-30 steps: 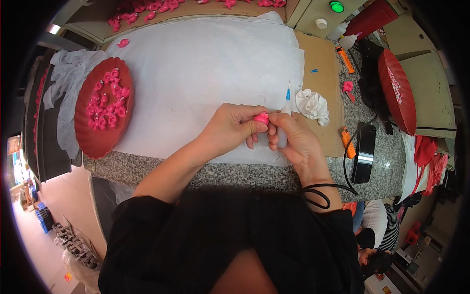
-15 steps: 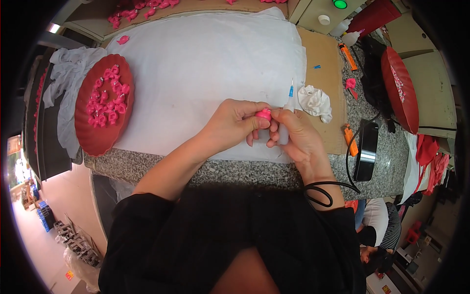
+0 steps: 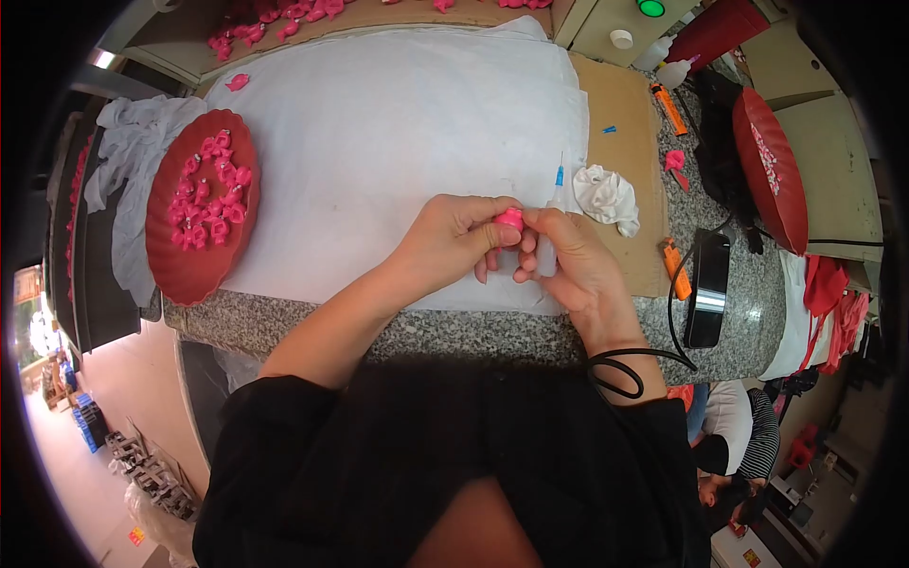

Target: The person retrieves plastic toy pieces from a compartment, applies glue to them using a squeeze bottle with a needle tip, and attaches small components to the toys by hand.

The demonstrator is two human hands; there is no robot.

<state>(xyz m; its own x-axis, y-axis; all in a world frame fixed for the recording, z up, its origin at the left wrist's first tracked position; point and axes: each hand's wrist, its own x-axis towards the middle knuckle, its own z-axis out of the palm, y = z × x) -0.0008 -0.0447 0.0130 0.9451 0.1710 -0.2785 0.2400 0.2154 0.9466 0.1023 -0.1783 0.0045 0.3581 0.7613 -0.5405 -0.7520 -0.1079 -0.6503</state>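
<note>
Between the thumb and forefinger of my left hand is a small bright-pink molded piece; its exact kind is partly hidden by the fingers. My right hand is closed around a translucent squeeze bottle with a blue needle tip pointing away from me. The right thumb and forefinger reach to the right side of the pink piece, apparently touching it. Both hands are above the front part of a white cloth. Just right of the bottle sits a crumpled white tissue.
A red scalloped tray of pink pieces stands at left, another red tray at far right. Right of the cloth are cardboard, orange tubes, a black phone and a cable. Several pink pieces line a shelf behind.
Both hands keep nearly the same hold and place. The view has shifted very slightly; the pink piece seems turned a little between the fingers.
</note>
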